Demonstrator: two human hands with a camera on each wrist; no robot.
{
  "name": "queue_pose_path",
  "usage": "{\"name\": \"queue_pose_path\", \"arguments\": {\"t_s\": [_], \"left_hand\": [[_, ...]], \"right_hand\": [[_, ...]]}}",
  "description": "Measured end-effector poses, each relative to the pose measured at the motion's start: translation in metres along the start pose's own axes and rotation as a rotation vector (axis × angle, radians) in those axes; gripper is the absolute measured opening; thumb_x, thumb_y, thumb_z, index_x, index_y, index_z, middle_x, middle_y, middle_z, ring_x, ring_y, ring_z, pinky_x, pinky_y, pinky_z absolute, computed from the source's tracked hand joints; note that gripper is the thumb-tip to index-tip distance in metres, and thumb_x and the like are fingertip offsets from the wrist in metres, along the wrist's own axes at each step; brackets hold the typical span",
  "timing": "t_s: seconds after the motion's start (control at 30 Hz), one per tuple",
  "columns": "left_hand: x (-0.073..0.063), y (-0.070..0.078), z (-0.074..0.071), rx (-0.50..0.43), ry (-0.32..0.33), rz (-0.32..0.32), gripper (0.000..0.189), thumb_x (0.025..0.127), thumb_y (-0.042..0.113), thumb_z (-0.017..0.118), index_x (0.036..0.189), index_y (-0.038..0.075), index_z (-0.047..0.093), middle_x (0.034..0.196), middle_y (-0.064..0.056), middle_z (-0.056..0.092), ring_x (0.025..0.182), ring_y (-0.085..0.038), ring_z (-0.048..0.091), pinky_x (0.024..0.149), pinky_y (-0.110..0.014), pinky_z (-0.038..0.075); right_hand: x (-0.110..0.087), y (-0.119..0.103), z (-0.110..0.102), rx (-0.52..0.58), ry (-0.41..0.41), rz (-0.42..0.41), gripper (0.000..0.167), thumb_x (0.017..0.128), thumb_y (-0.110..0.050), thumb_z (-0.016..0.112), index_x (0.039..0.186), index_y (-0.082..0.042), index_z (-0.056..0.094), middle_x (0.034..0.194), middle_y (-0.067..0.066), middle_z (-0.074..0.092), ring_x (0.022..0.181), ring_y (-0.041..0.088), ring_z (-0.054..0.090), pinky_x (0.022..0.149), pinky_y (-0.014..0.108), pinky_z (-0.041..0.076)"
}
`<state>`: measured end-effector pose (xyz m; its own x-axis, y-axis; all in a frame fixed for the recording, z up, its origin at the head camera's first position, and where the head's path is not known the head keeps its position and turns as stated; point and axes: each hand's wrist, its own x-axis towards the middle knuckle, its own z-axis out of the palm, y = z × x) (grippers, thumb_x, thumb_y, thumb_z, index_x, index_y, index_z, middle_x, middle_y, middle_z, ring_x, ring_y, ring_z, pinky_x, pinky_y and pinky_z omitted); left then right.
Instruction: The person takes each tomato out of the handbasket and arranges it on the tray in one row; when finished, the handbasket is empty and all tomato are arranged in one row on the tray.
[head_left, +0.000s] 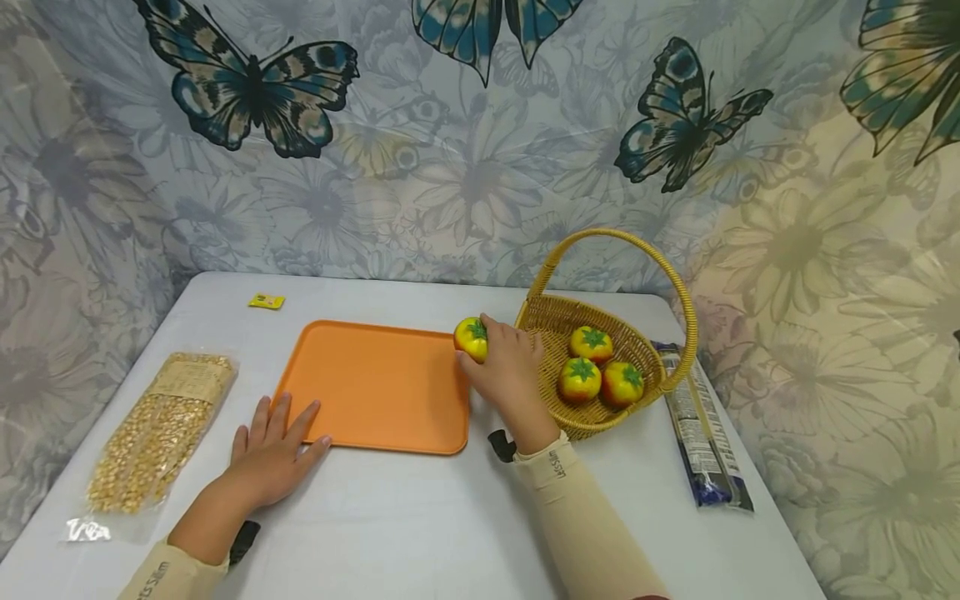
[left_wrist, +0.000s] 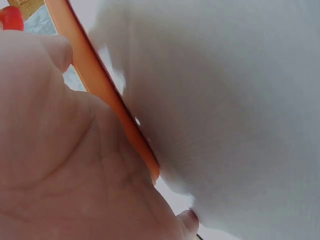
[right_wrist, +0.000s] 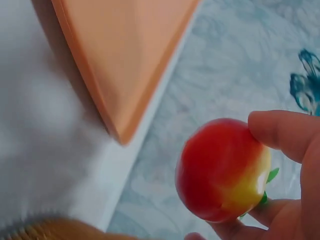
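Near one basket [head_left: 557,323] of three fruits [head_left: 580,381], the right hand [head_left: 507,367] grips a fourth fruit [head_left: 469,337], left hand [head_left: 268,464] spread.

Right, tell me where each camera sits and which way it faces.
Head: worn on the head, faces forward and down at orange tray and basket; left hand, right hand and sleeves show.
Left wrist: worn there, faces the tray's edge; left hand shows close.
Right wrist: worn there, faces the held fruit; that hand's fingers show.
Head and right wrist share tray and fruit.

head: table [head_left: 375,533] shadows soft | left wrist: dim, hazy | right wrist: backdrop [right_wrist: 235,60] blurred
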<state>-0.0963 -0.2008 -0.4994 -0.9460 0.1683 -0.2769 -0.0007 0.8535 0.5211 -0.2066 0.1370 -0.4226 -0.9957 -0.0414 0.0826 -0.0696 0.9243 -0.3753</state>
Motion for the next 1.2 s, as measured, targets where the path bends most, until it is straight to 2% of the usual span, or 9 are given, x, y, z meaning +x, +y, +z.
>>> {"name": "queue_pose_path", "arguments": {"t_s": [0.27,0.4,0.57,0.87,1.2], "left_hand": [[-0.001,0.002,0.002,-0.003,-0.016,-0.010,0.086,0.108,0.068,0.041,0.170,0.012,0.022,0.172,-0.030,-0.012,0.154,-0.049,-0.027,0.113,-0.078,-0.014],[-0.001,0.002,0.001,-0.005,-0.026,-0.014,0.085,0.109,0.065,0.041,0.170,0.011,0.021,0.172,-0.030,-0.014,0.153,-0.049,-0.029,0.112,-0.078,-0.015],[0.000,0.004,-0.001,-0.009,-0.020,-0.008,0.084,0.109,0.065,0.043,0.170,0.011,0.022,0.172,-0.030,-0.012,0.154,-0.050,-0.027,0.112,-0.078,-0.016],[0.000,0.004,-0.002,-0.012,-0.011,0.002,0.084,0.109,0.064,0.042,0.170,0.010,0.021,0.172,-0.031,-0.013,0.153,-0.050,-0.028,0.111,-0.078,-0.016],[0.002,-0.001,-0.002,-0.021,-0.002,0.007,0.085,0.108,0.068,0.039,0.171,0.014,0.020,0.172,-0.028,-0.015,0.153,-0.046,-0.031,0.112,-0.078,-0.017]], "right_hand": [[-0.009,-0.006,0.027,-0.127,-0.038,-0.032,0.076,0.097,-0.053,0.075,0.158,-0.016,0.051,0.148,0.011,0.060,0.139,0.039,0.046,0.121,0.070,0.011],[-0.013,-0.010,0.034,-0.153,-0.069,-0.061,0.075,0.097,-0.055,0.075,0.157,-0.016,0.052,0.146,0.011,0.062,0.138,0.040,0.046,0.121,0.071,0.010],[-0.017,-0.013,0.037,-0.140,-0.108,-0.084,0.073,0.098,-0.055,0.074,0.156,-0.016,0.052,0.146,0.012,0.061,0.140,0.041,0.044,0.121,0.071,0.005],[-0.019,-0.012,0.043,-0.176,-0.087,-0.097,0.074,0.097,-0.054,0.074,0.155,-0.015,0.053,0.143,0.011,0.063,0.138,0.039,0.047,0.122,0.071,0.006],[-0.018,-0.015,0.044,-0.189,-0.083,-0.098,0.076,0.096,-0.055,0.076,0.156,-0.015,0.053,0.142,0.010,0.063,0.138,0.040,0.046,0.122,0.070,0.006]]}}
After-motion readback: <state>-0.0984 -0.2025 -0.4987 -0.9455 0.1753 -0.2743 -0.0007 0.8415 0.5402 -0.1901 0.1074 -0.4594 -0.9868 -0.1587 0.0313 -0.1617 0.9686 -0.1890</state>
